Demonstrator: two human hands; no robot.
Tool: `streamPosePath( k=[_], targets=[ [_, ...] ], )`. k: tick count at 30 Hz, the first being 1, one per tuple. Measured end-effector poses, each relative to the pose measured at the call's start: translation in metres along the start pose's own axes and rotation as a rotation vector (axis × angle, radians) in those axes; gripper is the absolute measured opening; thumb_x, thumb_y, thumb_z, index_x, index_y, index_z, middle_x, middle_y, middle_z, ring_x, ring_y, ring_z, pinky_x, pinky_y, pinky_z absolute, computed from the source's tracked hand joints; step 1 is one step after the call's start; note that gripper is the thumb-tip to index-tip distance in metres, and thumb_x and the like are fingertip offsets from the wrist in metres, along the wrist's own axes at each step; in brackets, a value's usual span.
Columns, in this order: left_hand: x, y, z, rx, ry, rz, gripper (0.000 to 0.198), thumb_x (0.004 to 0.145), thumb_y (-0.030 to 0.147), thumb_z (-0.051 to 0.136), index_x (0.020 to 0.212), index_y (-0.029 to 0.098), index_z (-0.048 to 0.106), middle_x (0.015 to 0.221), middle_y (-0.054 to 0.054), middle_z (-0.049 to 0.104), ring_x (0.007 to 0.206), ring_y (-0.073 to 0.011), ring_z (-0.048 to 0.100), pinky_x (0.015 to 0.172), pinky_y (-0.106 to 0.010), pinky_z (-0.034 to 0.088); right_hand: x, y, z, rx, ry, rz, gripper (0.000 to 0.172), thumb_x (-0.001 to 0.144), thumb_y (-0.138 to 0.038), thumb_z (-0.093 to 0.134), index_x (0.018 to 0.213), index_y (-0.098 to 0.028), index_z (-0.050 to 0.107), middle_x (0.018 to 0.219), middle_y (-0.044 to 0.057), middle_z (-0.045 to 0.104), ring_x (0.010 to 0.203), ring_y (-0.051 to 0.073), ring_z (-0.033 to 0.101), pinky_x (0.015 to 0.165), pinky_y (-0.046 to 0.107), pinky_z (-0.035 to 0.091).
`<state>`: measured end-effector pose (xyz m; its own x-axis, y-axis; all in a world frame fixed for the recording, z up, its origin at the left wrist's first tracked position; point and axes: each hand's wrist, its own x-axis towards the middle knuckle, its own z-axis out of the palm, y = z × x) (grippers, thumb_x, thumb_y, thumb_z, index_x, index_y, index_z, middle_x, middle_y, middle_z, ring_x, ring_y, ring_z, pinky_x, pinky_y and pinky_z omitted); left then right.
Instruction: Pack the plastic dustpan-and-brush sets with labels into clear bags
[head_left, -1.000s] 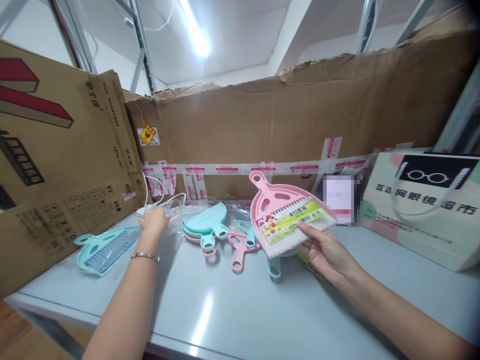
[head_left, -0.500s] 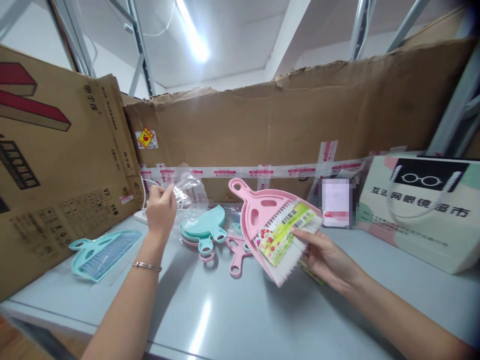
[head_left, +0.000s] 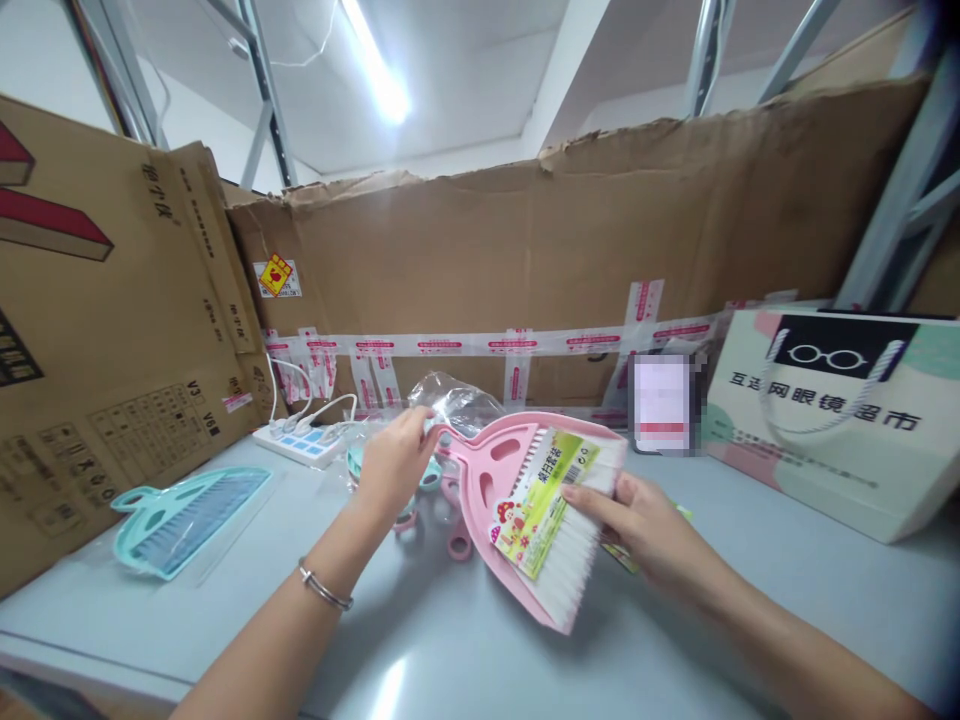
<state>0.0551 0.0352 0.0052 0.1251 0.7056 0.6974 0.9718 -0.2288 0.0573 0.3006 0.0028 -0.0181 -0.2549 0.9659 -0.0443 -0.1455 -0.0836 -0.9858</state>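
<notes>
Obs.: the person stands at a grey table (head_left: 465,660) walled in with cardboard (head_left: 600,240).

Right hand (head_left: 637,520): fingers curled around the lower right edge of a pink dustpan set (head_left: 540,500), thumb lying across the white bristles. The set is held tilted above the table at centre, handle pointing up and left, with a green-yellow label across the brush.

Left hand (head_left: 394,460): closed, pinching a crumpled clear plastic bag (head_left: 457,400) just beside the set's handle. A bracelet (head_left: 324,590) sits on that wrist.

Under and behind the hands is a small pile of teal and pink pans (head_left: 459,545), partly hidden. Far left on the table lies a teal dustpan (head_left: 184,505) in a clear wrap. A white power strip (head_left: 296,440) lies at the back left; a paper bag (head_left: 832,420) with a glasses print stands at right.
</notes>
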Motion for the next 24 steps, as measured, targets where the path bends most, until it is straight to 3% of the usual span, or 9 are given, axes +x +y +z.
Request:
streamPosePath(
  k=[4, 9, 15, 20, 24],
  targets=[
    [-0.009, 0.014, 0.009, -0.051, 0.071, 0.163, 0.015, 0.086, 0.023, 0.046, 0.089, 0.018, 0.060, 0.078, -0.001, 0.065, 0.061, -0.0111, 0.058, 0.052, -0.021, 0.039, 0.001, 0.002, 0.000, -0.066, 0.031, -0.081, 0.037, 0.057, -0.035, 0.076, 0.085, -0.014, 0.068, 0.086, 0.009, 0.072, 0.078, 0.026, 0.066, 0.072, 0.036, 0.052],
    [-0.017, 0.037, 0.008, -0.194, 0.250, 0.346, 0.019, 0.087, 0.022, 0.046, 0.096, 0.014, 0.061, 0.066, -0.001, 0.061, 0.055, -0.0079, 0.053, 0.049, -0.018, 0.040, -0.004, 0.005, 0.015, 0.126, -0.006, 0.028, 0.039, 0.061, -0.036, 0.073, 0.093, -0.014, 0.065, 0.089, 0.009, 0.071, 0.078, 0.024, 0.067, 0.069, 0.033, 0.053],
    [-0.020, 0.048, 0.005, -0.300, 0.216, 0.375, 0.022, 0.087, 0.022, 0.045, 0.096, 0.014, 0.063, 0.063, 0.000, 0.057, 0.051, -0.0066, 0.049, 0.046, -0.017, 0.039, -0.005, 0.013, 0.024, 0.346, 0.111, 0.078, 0.037, 0.063, -0.029, 0.073, 0.095, -0.014, 0.063, 0.091, 0.009, 0.071, 0.079, 0.021, 0.066, 0.066, 0.029, 0.054],
    [-0.022, 0.050, 0.008, -0.274, 0.225, 0.388, 0.019, 0.086, 0.018, 0.045, 0.095, 0.013, 0.062, 0.065, -0.001, 0.057, 0.054, -0.0074, 0.052, 0.047, -0.017, 0.040, -0.006, 0.022, 0.030, 0.389, 0.064, 0.129, 0.039, 0.063, -0.026, 0.073, 0.098, -0.014, 0.061, 0.087, 0.008, 0.071, 0.076, 0.021, 0.067, 0.067, 0.030, 0.054],
    [-0.029, 0.061, 0.005, -0.158, 0.201, 0.536, 0.019, 0.086, 0.017, 0.043, 0.090, 0.015, 0.061, 0.060, 0.002, 0.055, 0.048, -0.0077, 0.050, 0.042, -0.018, 0.036, -0.007, 0.027, 0.035, 0.410, 0.066, 0.126, 0.041, 0.061, -0.026, 0.073, 0.098, -0.014, 0.061, 0.083, 0.007, 0.071, 0.071, 0.019, 0.066, 0.062, 0.028, 0.054]
  ],
)
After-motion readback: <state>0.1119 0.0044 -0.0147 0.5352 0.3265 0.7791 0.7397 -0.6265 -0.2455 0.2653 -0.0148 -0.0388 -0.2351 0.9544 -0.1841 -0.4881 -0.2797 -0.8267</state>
